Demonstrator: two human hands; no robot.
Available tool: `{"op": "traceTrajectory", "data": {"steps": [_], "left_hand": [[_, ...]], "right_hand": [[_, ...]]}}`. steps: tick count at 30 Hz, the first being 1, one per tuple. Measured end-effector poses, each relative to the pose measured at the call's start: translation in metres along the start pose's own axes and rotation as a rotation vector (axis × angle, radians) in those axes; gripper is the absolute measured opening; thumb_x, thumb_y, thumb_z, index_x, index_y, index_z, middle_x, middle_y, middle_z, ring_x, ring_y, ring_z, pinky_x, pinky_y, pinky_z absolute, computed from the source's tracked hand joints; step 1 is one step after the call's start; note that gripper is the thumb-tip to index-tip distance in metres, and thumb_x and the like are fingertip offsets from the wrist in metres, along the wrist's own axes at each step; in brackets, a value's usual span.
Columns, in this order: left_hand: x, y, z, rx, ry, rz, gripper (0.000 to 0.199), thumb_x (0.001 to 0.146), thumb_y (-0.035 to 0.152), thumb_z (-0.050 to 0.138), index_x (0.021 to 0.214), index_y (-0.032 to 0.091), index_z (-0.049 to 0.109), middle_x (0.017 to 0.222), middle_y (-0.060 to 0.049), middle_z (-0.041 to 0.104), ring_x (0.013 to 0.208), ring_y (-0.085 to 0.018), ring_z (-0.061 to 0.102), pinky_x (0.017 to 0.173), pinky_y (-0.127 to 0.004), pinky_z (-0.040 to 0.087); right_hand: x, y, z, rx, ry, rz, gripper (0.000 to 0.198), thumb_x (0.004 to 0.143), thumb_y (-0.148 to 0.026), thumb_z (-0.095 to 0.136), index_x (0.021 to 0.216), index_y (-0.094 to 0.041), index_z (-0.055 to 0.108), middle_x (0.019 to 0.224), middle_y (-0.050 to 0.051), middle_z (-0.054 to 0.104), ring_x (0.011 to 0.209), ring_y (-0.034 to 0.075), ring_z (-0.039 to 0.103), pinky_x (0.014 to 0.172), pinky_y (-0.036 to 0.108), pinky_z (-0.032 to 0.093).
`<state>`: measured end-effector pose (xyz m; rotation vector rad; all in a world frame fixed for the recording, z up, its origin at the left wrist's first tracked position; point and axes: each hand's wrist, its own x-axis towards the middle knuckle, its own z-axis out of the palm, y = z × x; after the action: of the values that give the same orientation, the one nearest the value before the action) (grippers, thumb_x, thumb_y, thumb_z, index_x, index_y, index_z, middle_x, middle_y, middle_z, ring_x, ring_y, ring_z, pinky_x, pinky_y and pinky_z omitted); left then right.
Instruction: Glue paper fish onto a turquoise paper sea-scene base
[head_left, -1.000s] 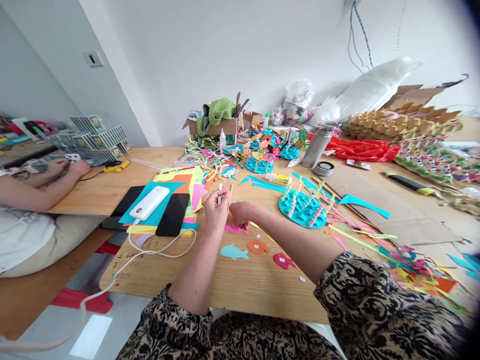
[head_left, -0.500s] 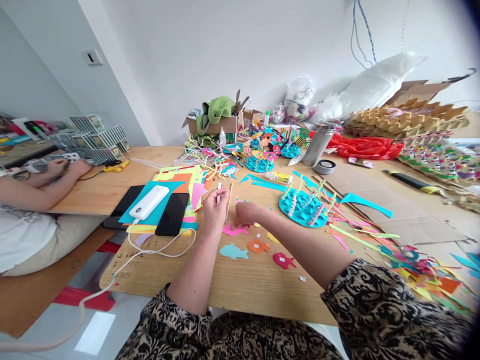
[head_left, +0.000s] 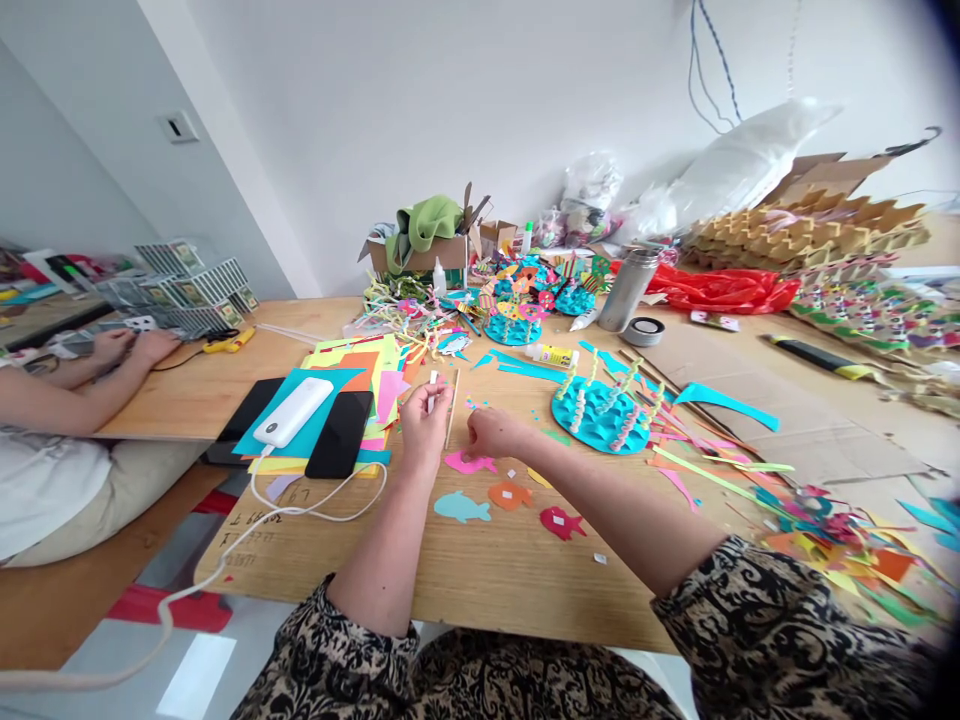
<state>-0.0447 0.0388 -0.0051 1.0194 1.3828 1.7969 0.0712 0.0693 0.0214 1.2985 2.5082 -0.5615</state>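
Pinching a narrow white strip (head_left: 433,392) in the left hand (head_left: 425,417) – fingers closed up on it, strip standing roughly upright above the desk (head_left: 315,560). Thin stick (head_left: 453,412) just beside that hand; can't tell if the fingers touch it.

Right hand (head_left: 490,434) is bunched, knuckles up, fingertips down at the pink paper fish (head_left: 459,462). Fish looks flat on the desk, partly covered by the fingers. Can't tell whether they grip it or only press.

Nearer the person: light blue fish (head_left: 461,507), orange fish (head_left: 507,497) and red fish (head_left: 561,523), all lying separately. Orange and red each carry a small white square; another white scrap (head_left: 600,558) lies near the red one. Yellow piece (head_left: 538,478) sits just behind the orange, partly under the right forearm.

Beyond the right forearm: blue disc (head_left: 586,432) with twisted paper stems standing on it. Glue bottle (head_left: 555,355) on its side behind that, steel flask (head_left: 628,290) further back – tilted in view, round lid (head_left: 643,331) next to it.

Left side: coloured paper stack (head_left: 385,352), white power bank (head_left: 294,412) and black phone (head_left: 341,433) on top, white cable (head_left: 300,514) looping over the desk. Co-worker's hands (head_left: 154,347) far left.
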Motion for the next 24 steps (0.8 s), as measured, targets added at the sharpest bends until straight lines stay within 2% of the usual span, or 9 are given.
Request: {"op": "traceTrajectory", "data": {"steps": [4,10,15,18,21,24], "left_hand": [[-0.002,0.002,0.000,0.025,-0.001,-0.020,0.016,0.069,0.033,0.066,0.076,0.018,0.066,0.109,-0.010,0.072,0.104,-0.024,0.066,0.079,-0.032,0.052],[-0.005,0.005,0.000,0.037,-0.012,-0.030,0.018,0.069,0.034,0.067,0.078,0.019,0.067,0.110,-0.010,0.072,0.102,-0.024,0.066,0.069,-0.028,0.051],[-0.008,0.010,0.001,0.021,-0.030,-0.055,0.017,0.069,0.032,0.066,0.078,0.018,0.065,0.110,-0.010,0.072,0.089,-0.019,0.067,0.066,-0.026,0.050],[-0.009,0.011,0.001,0.018,-0.051,-0.035,0.017,0.070,0.033,0.065,0.078,0.018,0.063,0.104,-0.009,0.073,0.075,-0.015,0.066,0.061,-0.024,0.047],[-0.008,0.011,0.001,-0.012,-0.100,-0.003,0.018,0.072,0.032,0.064,0.082,0.018,0.060,0.095,-0.008,0.074,0.059,-0.010,0.060,0.052,-0.021,0.041],[-0.011,0.012,0.002,-0.049,-0.203,-0.004,0.022,0.073,0.031,0.066,0.088,0.018,0.055,0.090,-0.009,0.075,0.053,-0.009,0.057,0.049,-0.020,0.039]], "right_hand": [[-0.002,-0.004,0.004,-0.017,0.019,-0.018,0.030,0.074,-0.032,0.070,0.097,-0.013,0.073,0.102,0.013,0.072,0.096,0.025,0.067,0.070,0.024,0.047],[-0.010,-0.012,0.008,-0.026,0.070,-0.022,0.033,0.076,-0.032,0.064,0.103,-0.013,0.072,0.104,0.015,0.072,0.096,0.026,0.067,0.071,0.026,0.048],[-0.017,-0.012,0.003,0.003,0.084,-0.026,0.023,0.077,-0.021,0.059,0.093,-0.012,0.074,0.095,0.014,0.073,0.088,0.024,0.069,0.064,0.025,0.045],[-0.035,-0.004,-0.004,0.038,0.120,-0.042,0.024,0.080,-0.015,0.051,0.088,-0.014,0.074,0.092,0.011,0.074,0.083,0.020,0.068,0.062,0.023,0.041],[-0.066,0.012,-0.006,0.114,0.190,-0.056,0.027,0.084,-0.016,0.046,0.088,-0.018,0.072,0.087,0.005,0.074,0.076,0.015,0.066,0.060,0.021,0.040],[-0.099,0.032,-0.003,0.333,0.330,-0.053,0.024,0.085,-0.018,0.046,0.081,-0.018,0.070,0.074,0.002,0.071,0.065,0.013,0.063,0.058,0.021,0.040]]}}
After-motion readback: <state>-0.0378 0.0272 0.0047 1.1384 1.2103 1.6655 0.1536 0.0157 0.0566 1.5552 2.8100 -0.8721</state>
